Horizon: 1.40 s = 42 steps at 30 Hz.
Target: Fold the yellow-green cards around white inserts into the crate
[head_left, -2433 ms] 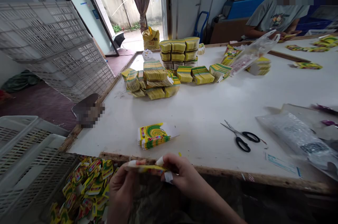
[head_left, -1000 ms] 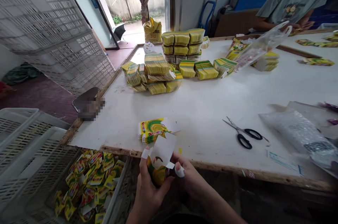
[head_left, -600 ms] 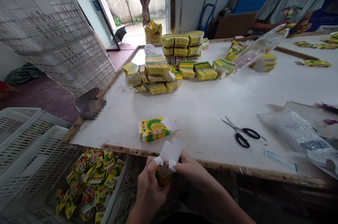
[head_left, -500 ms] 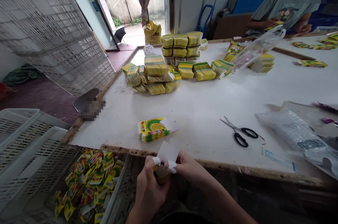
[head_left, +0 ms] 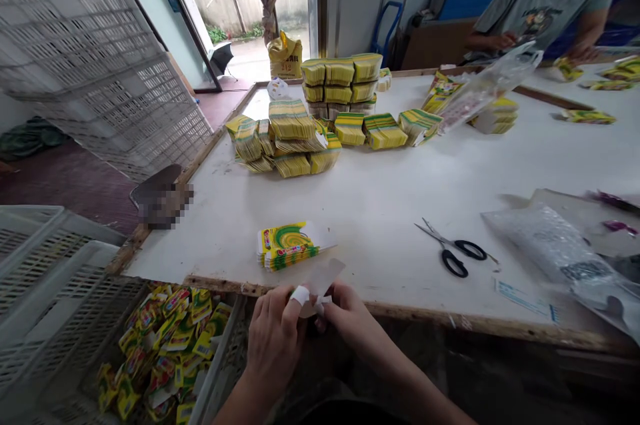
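We have the box in both hands at the table's near edge, flap up. Left hand curled around one side; right hand nearly closed, thumb and fingers at the flap's base. Likely thin card: light, springy, creases easily; best held by the side walls near the folds. Body mostly hidden by our fingers. White bit at right thumb: tape or tab, can't tell.
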### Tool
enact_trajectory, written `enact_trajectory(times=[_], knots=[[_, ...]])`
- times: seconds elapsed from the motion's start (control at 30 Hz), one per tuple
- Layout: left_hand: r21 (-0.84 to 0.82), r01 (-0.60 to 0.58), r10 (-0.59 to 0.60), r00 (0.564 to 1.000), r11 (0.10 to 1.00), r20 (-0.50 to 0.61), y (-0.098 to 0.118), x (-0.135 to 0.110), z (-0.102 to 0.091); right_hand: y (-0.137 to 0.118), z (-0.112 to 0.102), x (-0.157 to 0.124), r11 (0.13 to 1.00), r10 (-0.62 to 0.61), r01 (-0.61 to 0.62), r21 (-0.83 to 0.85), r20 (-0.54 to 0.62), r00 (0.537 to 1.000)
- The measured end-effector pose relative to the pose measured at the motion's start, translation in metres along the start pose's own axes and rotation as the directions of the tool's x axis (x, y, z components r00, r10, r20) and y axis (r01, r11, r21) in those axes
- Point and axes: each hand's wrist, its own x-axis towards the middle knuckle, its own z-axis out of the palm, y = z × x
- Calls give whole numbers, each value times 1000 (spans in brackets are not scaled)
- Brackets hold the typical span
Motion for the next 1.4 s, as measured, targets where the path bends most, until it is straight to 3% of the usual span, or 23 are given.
enact_trajectory(times=[0.13, 0.37, 0.63, 0.87, 0.97, 1.07, 1.2, 1.4], knots=[[46, -7, 6, 1000, 999, 18, -4, 2, 2, 5, -1, 3, 998, -12, 11, 60, 14, 1000], [119, 8, -9, 1000, 993, 7, -4, 4, 1, 15, -7, 7, 999, 24, -25, -26, -25, 999], [138, 17, -15, 1000, 990, -15, 2, 5, -2, 15, -3, 5, 951, 135, -131, 279, 5, 991], [94, 79, -74, 996, 992, -57, 2, 3, 0, 17, -9, 3, 929, 165, -187, 321, 95, 982], [-14, 167, -167, 985, 986, -49, 1, 0, 0, 17, -12, 2, 904, 178, -225, 364, 157, 971], [-145, 351, -353, 936, 925, 17, 1, -6, 2, 18, -14, 0, 883, 120, -201, 424, 208, 971], [-227, 475, -457, 880, 851, 129, 6, -11, 5, 19, -10, 0, 931, 32, -76, 356, 127, 991], [-197, 386, -372, 922, 901, 108, 7, -7, 4, 5, -9, 9, 980, 91, -119, 162, 167, 982]])
